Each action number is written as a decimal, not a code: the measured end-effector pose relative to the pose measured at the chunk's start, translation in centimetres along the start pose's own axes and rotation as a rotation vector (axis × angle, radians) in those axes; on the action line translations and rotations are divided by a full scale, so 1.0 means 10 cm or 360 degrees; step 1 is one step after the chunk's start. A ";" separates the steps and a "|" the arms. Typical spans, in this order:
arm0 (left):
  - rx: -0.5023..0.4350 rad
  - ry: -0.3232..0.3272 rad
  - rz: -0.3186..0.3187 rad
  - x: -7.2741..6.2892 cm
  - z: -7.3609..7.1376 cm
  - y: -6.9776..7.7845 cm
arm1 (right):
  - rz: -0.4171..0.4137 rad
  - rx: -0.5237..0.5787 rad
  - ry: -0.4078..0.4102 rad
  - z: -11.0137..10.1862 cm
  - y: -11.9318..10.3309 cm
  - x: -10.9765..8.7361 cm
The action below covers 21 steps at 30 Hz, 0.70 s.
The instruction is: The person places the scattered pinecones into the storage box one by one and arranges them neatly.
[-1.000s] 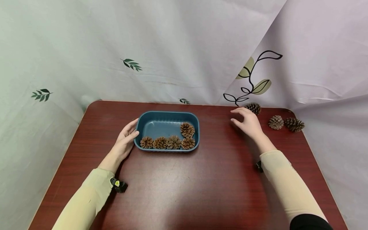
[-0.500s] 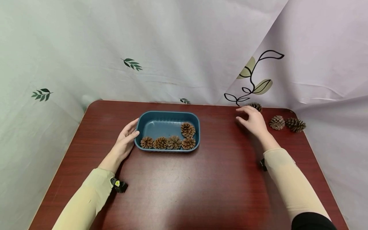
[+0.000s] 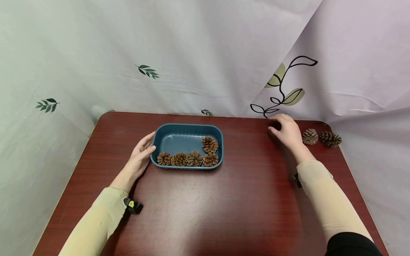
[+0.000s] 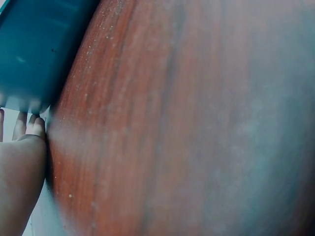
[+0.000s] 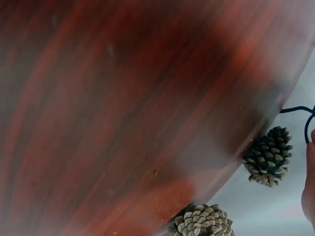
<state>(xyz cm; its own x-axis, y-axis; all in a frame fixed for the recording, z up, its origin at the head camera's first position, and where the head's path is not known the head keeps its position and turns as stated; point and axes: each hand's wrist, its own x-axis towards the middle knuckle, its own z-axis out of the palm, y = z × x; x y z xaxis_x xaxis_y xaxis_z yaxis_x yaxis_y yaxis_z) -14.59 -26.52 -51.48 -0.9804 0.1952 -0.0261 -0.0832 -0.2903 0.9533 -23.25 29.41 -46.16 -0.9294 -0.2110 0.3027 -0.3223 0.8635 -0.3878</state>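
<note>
My left hand (image 3: 139, 156) holds the left end of a blue rectangular tray (image 3: 187, 168), thumb at the rim and fingers along the outer wall. Several brown pine cones lie in the tray, among them an upper one (image 3: 209, 144) at its right end. By the table's back edge, my right hand (image 3: 286, 131) hovers with curved, parted fingers. It hides a pine cone in the head view. The right wrist view shows this pine cone (image 5: 268, 157) at the table edge, apart from the visible part of the hand (image 5: 310, 187).
Two more pine cones, a greyish one (image 3: 310, 136) and a darker one (image 3: 330, 139), lie at the table's right back corner. A white curtain with leaf prints (image 3: 205, 60) hangs behind the reddish-brown wooden table (image 3: 205, 209).
My right hand has moved right and slightly back, covering the back pine cone that showed behind it earlier. The left hand and tray stay where they were.
</note>
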 end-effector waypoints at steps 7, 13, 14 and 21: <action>0.0007 -0.0006 0.0007 0.00 0.00 0.00 | 0.0017 -0.0044 0.0021 -0.06 0.09 0.05; 0.0014 -0.0008 0.0004 0.00 0.00 0.00 | 0.0069 -0.0034 0.0035 -0.11 0.15 0.08; 0.0014 -0.0005 0.0004 0.00 0.00 0.00 | 0.0082 -0.0027 0.0041 -0.11 0.16 0.08; 0.0001 0.0005 0.0004 0.00 0.01 0.00 | 0.0118 0.0028 0.0088 -0.14 0.26 0.07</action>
<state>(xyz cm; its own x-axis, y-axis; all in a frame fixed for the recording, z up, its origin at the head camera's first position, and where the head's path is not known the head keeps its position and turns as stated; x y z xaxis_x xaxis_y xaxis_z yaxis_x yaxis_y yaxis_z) -14.57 -26.44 -51.42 -0.9812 0.1914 -0.0249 -0.0807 -0.2902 0.9536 -24.45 32.12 -45.76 -0.9396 -0.1208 0.3203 -0.2567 0.8675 -0.4261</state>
